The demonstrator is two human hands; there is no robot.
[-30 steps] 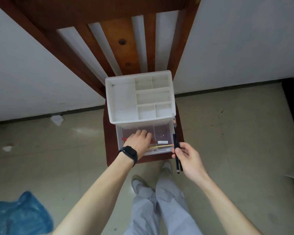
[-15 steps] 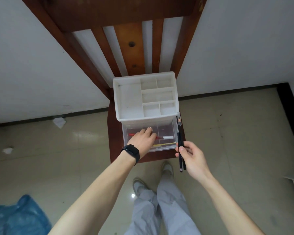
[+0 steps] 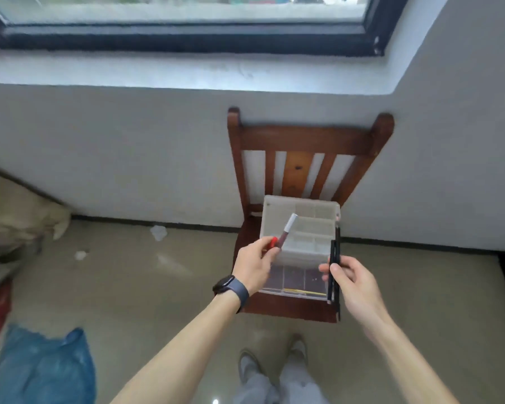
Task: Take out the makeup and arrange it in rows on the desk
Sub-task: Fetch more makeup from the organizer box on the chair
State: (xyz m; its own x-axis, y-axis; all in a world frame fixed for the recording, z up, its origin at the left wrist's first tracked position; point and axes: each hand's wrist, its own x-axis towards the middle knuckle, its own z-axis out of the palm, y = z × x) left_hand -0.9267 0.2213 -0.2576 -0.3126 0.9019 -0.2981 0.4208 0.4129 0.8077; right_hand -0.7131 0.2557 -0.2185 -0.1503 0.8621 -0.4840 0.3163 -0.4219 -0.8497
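The left hand [image 3: 252,265] pinches a lip gloss tube [image 3: 287,231] and a red item [image 3: 273,242] together, the tube slanting up beyond the fingers [image 3: 270,255]; one may slip out. The right hand [image 3: 354,282] grips black pencils [image 3: 335,258] hanging below it, which may catch the open drawer [image 3: 293,279]

A wooden chair [image 3: 292,312] is standing on the floor [image 3: 158,287] against the wall, and its seat is carrying a white organizer [image 3: 301,225] whose clear drawer [image 3: 295,279] is sticking out toward the front edge. A yellow pencil [image 3: 303,291] is lying in that drawer. A blue plastic bag [image 3: 41,368] and crumpled paper [image 3: 158,232] are lying on the floor to the left.
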